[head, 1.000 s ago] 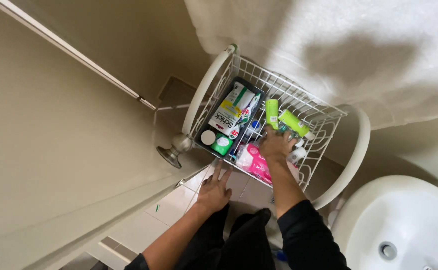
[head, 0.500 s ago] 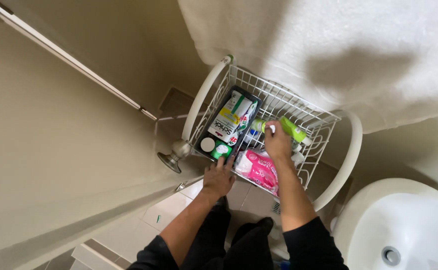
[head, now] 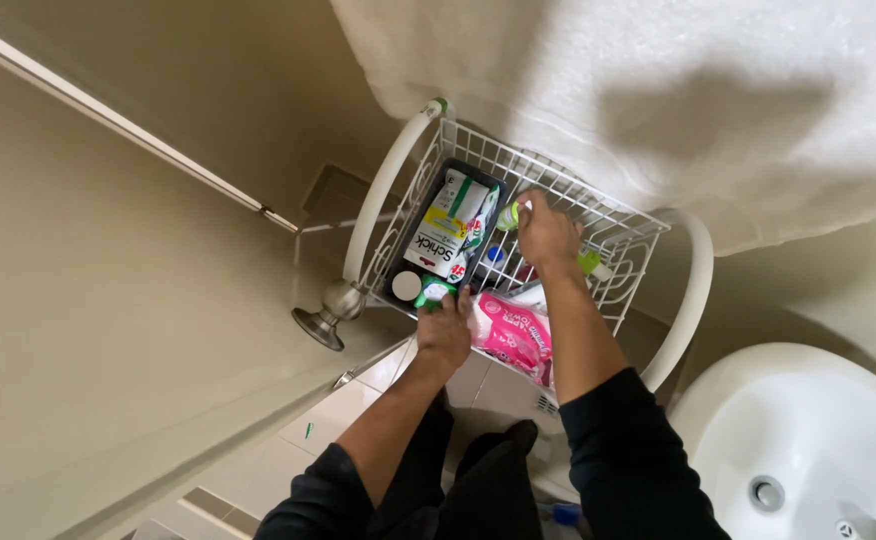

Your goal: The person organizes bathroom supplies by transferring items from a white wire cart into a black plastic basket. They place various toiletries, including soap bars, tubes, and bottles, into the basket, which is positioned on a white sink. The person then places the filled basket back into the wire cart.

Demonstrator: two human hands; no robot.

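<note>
One head-worn view, looking steeply down, fairly close, onto a wire basket (head: 558, 215), seemingly head-height

Both arms wear black long sleeves (head: 618, 455) pushed up toward the elbows — forearms bare, the left hand (head: 445, 330) and right hand (head: 548, 235) ungloved, with no rings or watch showing — above dark trousers (head: 488, 490).
</note>
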